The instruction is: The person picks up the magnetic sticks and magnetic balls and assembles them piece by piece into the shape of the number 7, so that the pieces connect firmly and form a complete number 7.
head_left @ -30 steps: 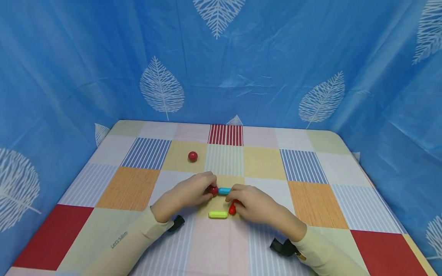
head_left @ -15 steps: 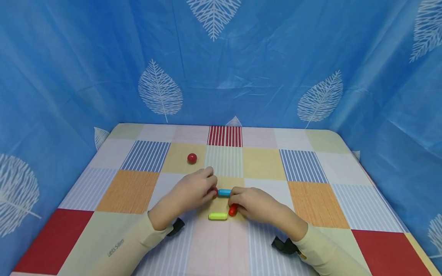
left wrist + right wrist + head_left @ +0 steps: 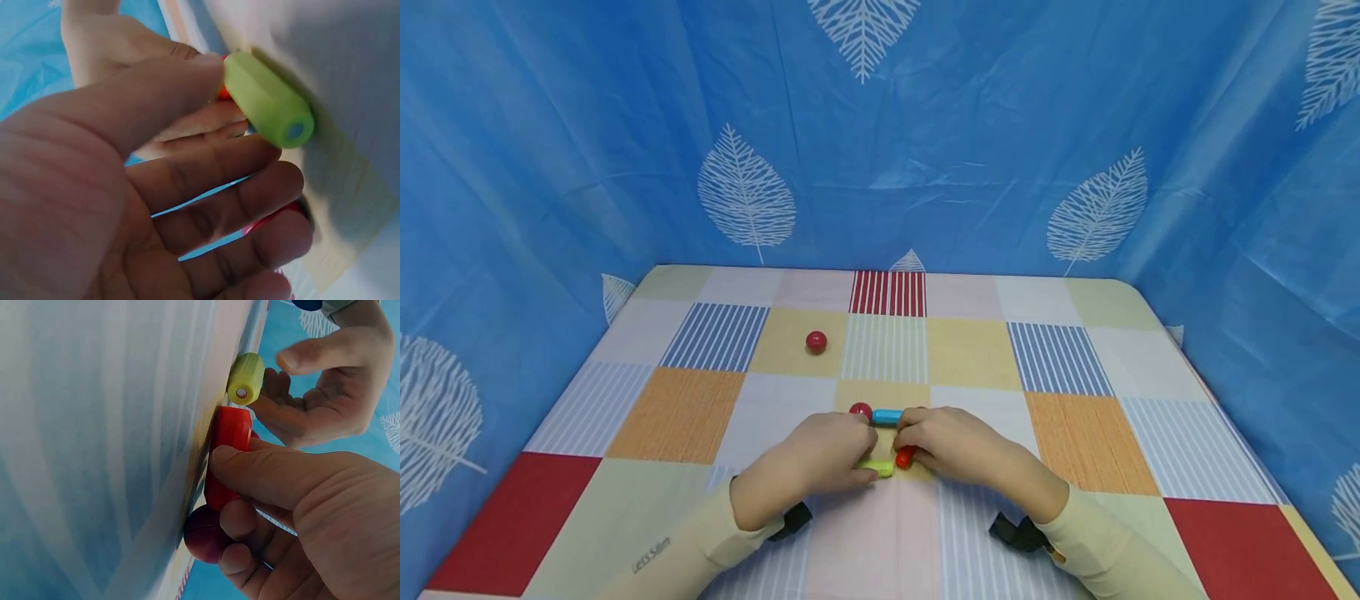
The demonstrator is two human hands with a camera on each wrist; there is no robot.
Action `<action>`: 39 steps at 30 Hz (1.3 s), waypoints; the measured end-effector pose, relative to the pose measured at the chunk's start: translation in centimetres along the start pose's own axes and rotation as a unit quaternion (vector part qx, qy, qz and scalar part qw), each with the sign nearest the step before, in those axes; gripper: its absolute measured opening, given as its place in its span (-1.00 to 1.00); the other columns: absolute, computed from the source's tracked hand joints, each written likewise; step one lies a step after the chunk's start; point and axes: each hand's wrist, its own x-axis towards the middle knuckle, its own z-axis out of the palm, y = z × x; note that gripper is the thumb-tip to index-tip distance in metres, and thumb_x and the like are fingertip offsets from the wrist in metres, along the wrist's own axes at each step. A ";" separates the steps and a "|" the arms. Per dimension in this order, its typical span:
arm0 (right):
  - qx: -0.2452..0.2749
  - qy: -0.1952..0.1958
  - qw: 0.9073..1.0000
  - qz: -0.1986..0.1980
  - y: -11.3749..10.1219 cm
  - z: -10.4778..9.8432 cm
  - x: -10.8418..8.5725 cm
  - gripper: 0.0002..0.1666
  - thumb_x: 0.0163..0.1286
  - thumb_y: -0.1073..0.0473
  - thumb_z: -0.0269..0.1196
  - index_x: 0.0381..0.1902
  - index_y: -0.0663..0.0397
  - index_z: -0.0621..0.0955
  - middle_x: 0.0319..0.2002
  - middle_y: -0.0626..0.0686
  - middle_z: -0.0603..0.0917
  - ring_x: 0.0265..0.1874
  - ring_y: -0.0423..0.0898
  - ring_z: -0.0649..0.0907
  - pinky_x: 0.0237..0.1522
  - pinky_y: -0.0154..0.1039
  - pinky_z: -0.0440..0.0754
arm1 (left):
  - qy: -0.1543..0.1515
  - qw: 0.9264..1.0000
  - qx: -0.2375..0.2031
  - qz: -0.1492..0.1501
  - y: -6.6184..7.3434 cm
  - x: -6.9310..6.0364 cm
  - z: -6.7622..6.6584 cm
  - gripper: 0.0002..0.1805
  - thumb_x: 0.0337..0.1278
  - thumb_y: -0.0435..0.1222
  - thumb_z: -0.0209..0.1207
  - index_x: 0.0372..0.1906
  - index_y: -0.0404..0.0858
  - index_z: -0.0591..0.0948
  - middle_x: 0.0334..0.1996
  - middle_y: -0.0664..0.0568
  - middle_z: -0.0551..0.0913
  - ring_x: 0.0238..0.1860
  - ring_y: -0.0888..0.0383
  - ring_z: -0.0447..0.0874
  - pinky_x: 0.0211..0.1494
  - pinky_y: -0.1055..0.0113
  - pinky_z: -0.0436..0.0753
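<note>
My left hand (image 3: 816, 457) is at a yellow-green faceted stick (image 3: 269, 100). Its thumb and index finger lie on either side of the stick, and in the right wrist view a gap shows between thumb and stick. My right hand (image 3: 958, 443) pinches a red faceted stick (image 3: 230, 434) between thumb and fingers. Against that stick's far end, by the fingertips, sits a dark red ball (image 3: 206, 534), hidden in the head view. A blue stick (image 3: 887, 417) lies beyond my hands, a red ball (image 3: 861, 411) at its left end; its right end is behind my right hand.
Another red ball (image 3: 816, 342) lies apart, farther back on the patchwork tablecloth (image 3: 970, 354). Blue curtain (image 3: 955, 167) with white leaf prints surrounds the back and sides of the table.
My left hand has let go of the red ball by the blue stick and come nearer, to the yellow-green stick. My right hand stays at the red stick, which now lies less exposed.
</note>
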 end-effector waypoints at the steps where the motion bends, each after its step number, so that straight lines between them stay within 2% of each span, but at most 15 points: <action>1: 0.000 -0.002 1.000 0.001 0.0 0.0 0.0 -0.88 0.24 0.23 0.39 -0.24 -0.04 0.72 -0.17 -0.14 0.63 -0.17 -0.26 0.63 -0.10 -0.30 0.59 | -0.003 1.000 0.004 0.002 0.1 0.0 0.2 -0.65 0.01 -0.07 0.40 -0.61 -0.08 0.48 -0.69 0.22 0.27 -0.64 0.28 0.24 -0.57 0.40 0.31; 7: 0.000 -0.002 1.000 0.004 0.0 0.0 0.0 -0.86 0.26 0.22 0.38 -0.21 -0.07 0.72 -0.15 -0.16 0.62 -0.16 -0.27 0.62 -0.09 -0.31 0.58 | -0.014 1.000 0.019 0.003 0.2 0.0 0.8 -0.71 -0.02 -0.18 0.43 -0.56 -0.08 0.50 -0.68 0.21 0.32 -0.64 0.26 0.28 -0.56 0.41 0.35; 11: 0.003 0.007 1.000 0.003 0.2 -0.3 0.0 -0.85 0.26 0.23 0.38 -0.20 -0.08 0.72 -0.16 -0.18 0.62 -0.18 -0.28 0.61 -0.09 -0.31 0.58 | -0.024 0.999 0.022 -0.015 0.3 0.0 0.5 -0.73 -0.01 -0.21 0.41 -0.54 -0.10 0.50 -0.66 0.18 0.35 -0.63 0.23 0.32 -0.55 0.39 0.37; 17: 0.009 0.010 1.000 0.000 0.1 0.0 -0.1 -0.85 0.25 0.22 0.38 -0.21 -0.08 0.72 -0.16 -0.18 0.62 -0.17 -0.28 0.62 -0.09 -0.30 0.59 | -0.060 0.997 -0.006 -0.045 0.7 -0.6 0.4 -0.71 -0.04 -0.23 0.39 -0.52 -0.11 0.44 -0.68 0.16 0.31 -0.65 0.22 0.29 -0.59 0.38 0.31; 20: 0.006 0.007 1.000 0.006 0.1 0.1 -0.1 -0.85 0.26 0.21 0.38 -0.20 -0.11 0.71 -0.17 -0.21 0.61 -0.19 -0.30 0.61 -0.11 -0.32 0.59 | -0.067 0.996 -0.028 -0.057 0.9 -0.6 0.6 -0.69 -0.08 -0.24 0.40 -0.54 -0.11 0.43 -0.70 0.16 0.32 -0.68 0.23 0.30 -0.61 0.40 0.31; 24: 0.006 0.015 1.000 0.010 0.1 -0.2 0.0 -0.85 0.26 0.21 0.38 -0.22 -0.14 0.70 -0.20 -0.23 0.59 -0.24 -0.33 0.59 -0.15 -0.33 0.58 | -0.050 0.994 -0.075 -0.067 1.0 -0.4 0.8 -0.69 -0.10 -0.27 0.39 -0.58 -0.13 0.42 -0.73 0.15 0.31 -0.71 0.24 0.28 -0.63 0.42 0.29; 29: 0.010 0.024 1.000 0.012 0.2 -0.2 0.1 -0.85 0.26 0.21 0.38 -0.21 -0.13 0.71 -0.20 -0.21 0.60 -0.26 -0.31 0.60 -0.17 -0.33 0.59 | -0.035 0.988 -0.130 -0.081 1.4 -0.2 1.0 -0.71 -0.14 -0.31 0.37 -0.59 -0.15 0.43 -0.74 0.15 0.32 -0.72 0.25 0.29 -0.66 0.43 0.30; 33: 0.010 0.023 1.000 0.013 0.2 -0.1 0.1 -0.85 0.26 0.20 0.38 -0.20 -0.11 0.71 -0.20 -0.20 0.60 -0.27 -0.31 0.60 -0.17 -0.33 0.59 | -0.032 0.984 -0.151 -0.088 1.7 -0.2 1.2 -0.73 -0.14 -0.31 0.37 -0.57 -0.17 0.44 -0.74 0.14 0.34 -0.73 0.25 0.30 -0.67 0.44 0.33; 39: 0.012 0.028 1.000 0.005 0.1 0.2 0.0 -0.85 0.24 0.21 0.39 -0.21 -0.07 0.71 -0.22 -0.18 0.60 -0.29 -0.29 0.61 -0.20 -0.33 0.59 | -0.023 0.983 -0.165 -0.079 1.9 -0.1 1.6 -0.74 -0.13 -0.30 0.36 -0.57 -0.17 0.45 -0.74 0.16 0.34 -0.73 0.28 0.30 -0.67 0.46 0.33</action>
